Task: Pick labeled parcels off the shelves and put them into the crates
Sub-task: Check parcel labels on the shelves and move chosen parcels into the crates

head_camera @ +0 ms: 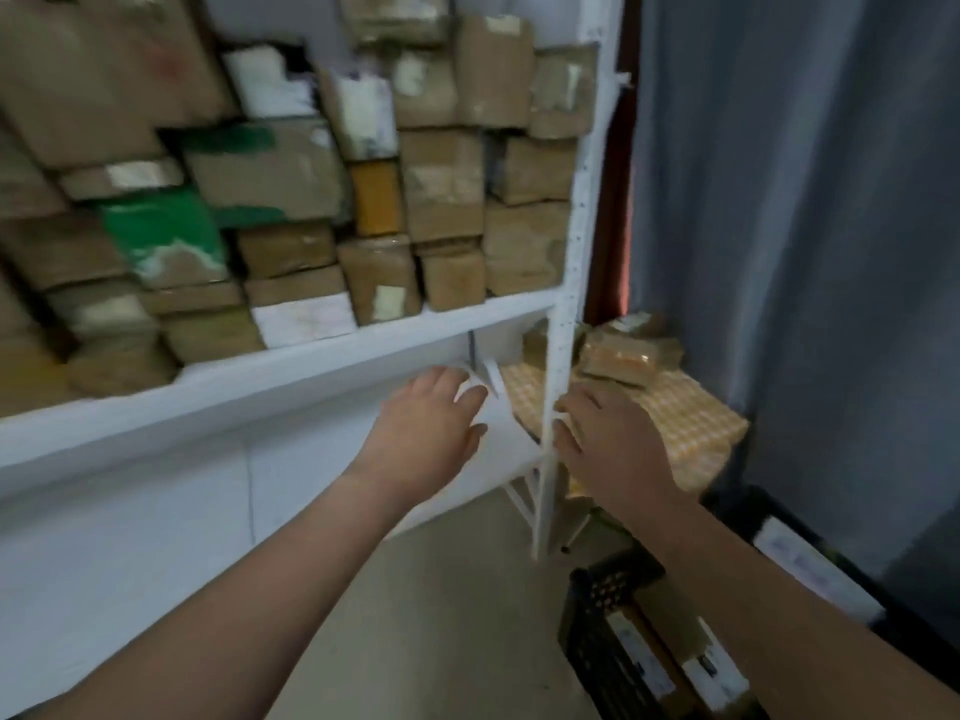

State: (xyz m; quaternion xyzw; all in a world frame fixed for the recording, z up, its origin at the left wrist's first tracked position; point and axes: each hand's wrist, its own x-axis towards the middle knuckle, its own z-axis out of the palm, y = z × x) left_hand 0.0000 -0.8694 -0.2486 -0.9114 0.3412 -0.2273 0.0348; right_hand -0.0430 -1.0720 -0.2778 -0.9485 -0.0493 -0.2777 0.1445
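On my feed the left hand [426, 433] reached out at mid-frame, fingers straight and loosely spread, holding nothing, just under the white shelf board [291, 371]. The right hand [608, 449] was beside it, fingers likewise open and empty, their tips at the white upright post [563, 324]; I could not tell whether they touched it. That post stood between the two hands. The brown parcels [447, 189] were stacked tight on the board, filling the upper left and centre, blurred, some with pale labels. Behind the post, right of centre, a small table with a yellow checked cloth [691, 423] carried a few more wrapped packets [628, 356]. At lower right a black crate [597, 657] sat on the floor with boxes inside, and a grey curtain [805, 200] filled the right side
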